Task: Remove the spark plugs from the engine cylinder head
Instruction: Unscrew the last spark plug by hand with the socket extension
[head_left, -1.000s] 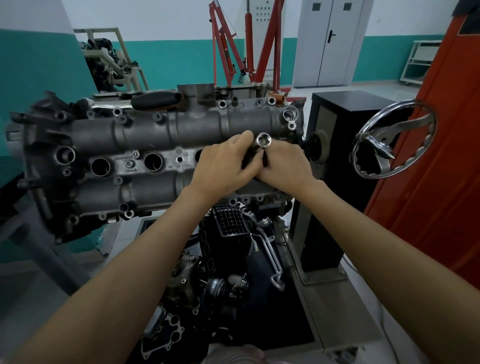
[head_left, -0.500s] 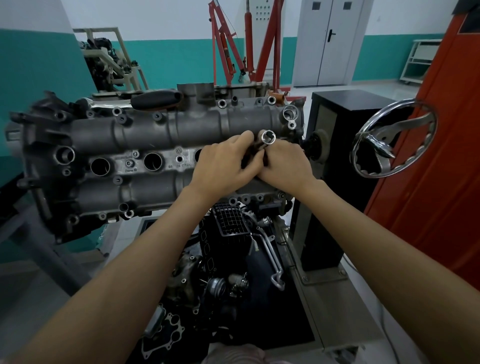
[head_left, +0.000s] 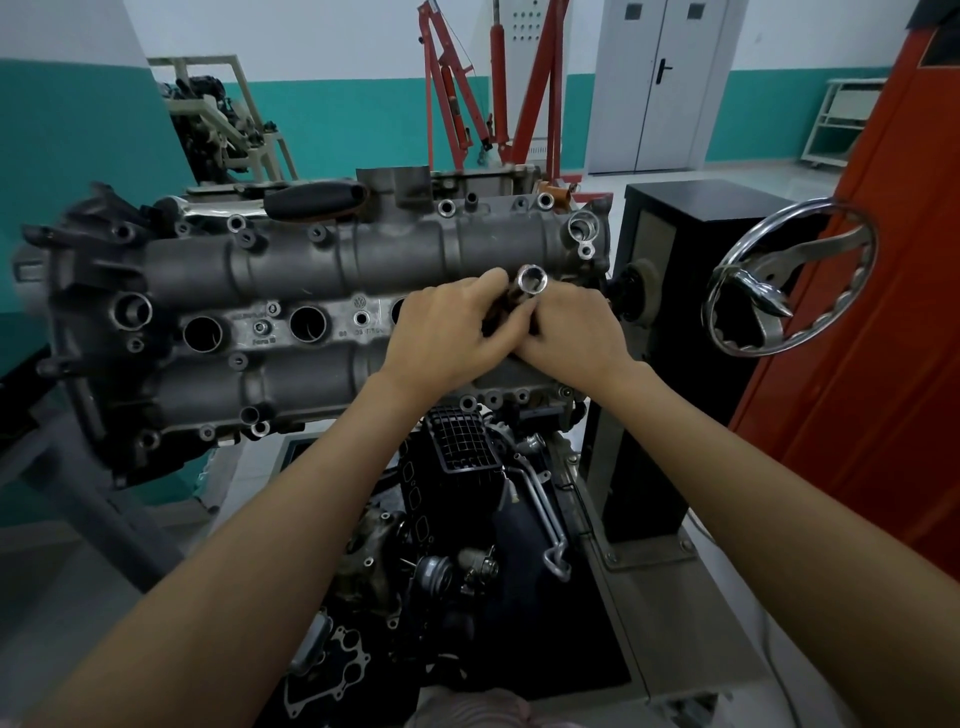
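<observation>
Both hands are bunched together over the right end of the cylinder head (head_left: 291, 270), right by the last plug well. The left hand (head_left: 447, 332) and right hand (head_left: 571, 332) both have their fingers curled round a socket tool (head_left: 531, 283), whose shiny open end sticks up between them, tilted a bit. Left of the hands, two plug wells (head_left: 307, 323) sit open and dark. Can't see any spark plug itself. A chrome handwheel (head_left: 789, 280) sits well off to the right of the head.

Head-worn wide-angle view, facing forward and down, close over engine (head_left: 311, 312)
</observation>
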